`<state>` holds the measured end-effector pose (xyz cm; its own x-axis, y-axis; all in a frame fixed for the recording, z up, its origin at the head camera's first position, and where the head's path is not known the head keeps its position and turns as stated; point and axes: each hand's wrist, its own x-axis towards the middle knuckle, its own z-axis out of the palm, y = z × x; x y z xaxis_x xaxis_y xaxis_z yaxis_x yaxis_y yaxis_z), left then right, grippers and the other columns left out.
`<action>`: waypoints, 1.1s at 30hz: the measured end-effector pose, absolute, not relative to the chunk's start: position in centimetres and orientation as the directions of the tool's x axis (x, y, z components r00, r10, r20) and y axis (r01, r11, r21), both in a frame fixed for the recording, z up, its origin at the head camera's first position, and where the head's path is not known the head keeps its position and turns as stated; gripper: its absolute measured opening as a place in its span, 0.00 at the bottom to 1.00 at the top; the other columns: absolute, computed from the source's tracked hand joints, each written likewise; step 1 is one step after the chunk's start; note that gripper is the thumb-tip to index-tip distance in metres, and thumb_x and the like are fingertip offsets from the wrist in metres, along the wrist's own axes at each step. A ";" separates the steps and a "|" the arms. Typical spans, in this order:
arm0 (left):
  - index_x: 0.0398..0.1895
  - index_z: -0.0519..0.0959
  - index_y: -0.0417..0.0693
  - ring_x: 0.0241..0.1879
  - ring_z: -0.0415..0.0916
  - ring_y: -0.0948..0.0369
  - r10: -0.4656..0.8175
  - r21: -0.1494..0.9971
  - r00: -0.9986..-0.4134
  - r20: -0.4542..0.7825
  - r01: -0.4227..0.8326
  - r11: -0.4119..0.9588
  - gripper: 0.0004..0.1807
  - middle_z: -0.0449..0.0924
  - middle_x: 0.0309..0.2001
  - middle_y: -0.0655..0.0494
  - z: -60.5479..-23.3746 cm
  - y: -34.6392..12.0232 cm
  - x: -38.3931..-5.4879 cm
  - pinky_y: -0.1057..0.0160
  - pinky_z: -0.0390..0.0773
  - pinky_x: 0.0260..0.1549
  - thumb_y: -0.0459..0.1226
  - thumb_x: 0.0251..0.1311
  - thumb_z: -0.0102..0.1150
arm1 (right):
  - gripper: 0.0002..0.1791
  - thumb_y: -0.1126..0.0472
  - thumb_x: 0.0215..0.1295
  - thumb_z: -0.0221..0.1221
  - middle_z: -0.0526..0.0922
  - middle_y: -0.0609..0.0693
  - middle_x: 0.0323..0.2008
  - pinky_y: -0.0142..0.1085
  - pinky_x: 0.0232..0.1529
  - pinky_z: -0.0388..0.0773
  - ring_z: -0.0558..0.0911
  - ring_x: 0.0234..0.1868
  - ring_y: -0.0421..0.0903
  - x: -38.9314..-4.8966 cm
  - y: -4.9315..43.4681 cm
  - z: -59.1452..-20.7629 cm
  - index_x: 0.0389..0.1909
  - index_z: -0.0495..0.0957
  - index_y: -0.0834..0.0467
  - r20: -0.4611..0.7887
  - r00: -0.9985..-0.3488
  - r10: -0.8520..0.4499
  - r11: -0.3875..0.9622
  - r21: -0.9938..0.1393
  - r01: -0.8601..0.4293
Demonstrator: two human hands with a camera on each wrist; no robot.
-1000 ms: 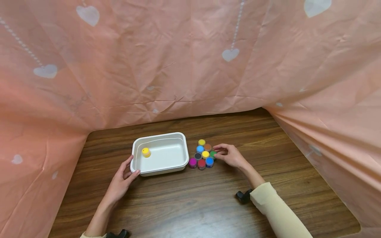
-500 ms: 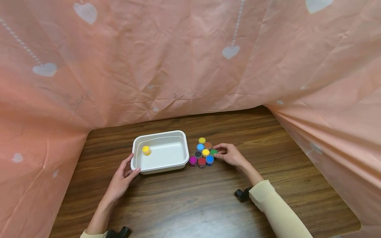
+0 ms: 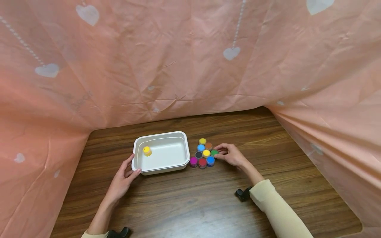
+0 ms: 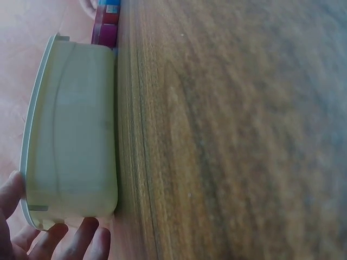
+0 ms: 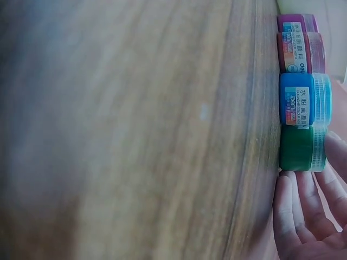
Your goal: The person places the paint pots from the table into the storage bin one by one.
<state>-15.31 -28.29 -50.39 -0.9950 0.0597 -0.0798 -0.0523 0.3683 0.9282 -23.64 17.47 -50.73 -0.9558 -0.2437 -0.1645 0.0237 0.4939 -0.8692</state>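
Note:
A white plastic tray stands on the table with one yellow-lidded paint jar inside, near its left end. My left hand holds the tray's left end, thumb by the front corner and fingers along the end wall. Right of the tray, several small paint jars stand upright in a tight triangular group. At its right side my right hand grips the green paint jar, thumb at the lid and fingers against the side. The blue jar, red jar and purple jar form the front row.
Behind them stand a black jar, a yellow jar, a light blue jar, a brown jar and another yellow one at the back. A pink curtain surrounds the wooden table at the back and sides.

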 end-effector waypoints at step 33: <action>0.84 0.52 0.55 0.66 0.75 0.41 0.058 0.917 -0.991 -0.121 -0.090 0.388 0.41 0.58 0.78 0.37 -49.9 -28.4 -15.3 0.77 0.74 0.49 0.45 0.74 0.60 | 0.20 0.57 0.73 0.65 0.83 0.61 0.54 0.42 0.52 0.82 0.84 0.51 0.50 -24.1 17.9 -49.7 0.60 0.79 0.63 -0.184 -0.966 -0.182 0.480 -0.874 0.076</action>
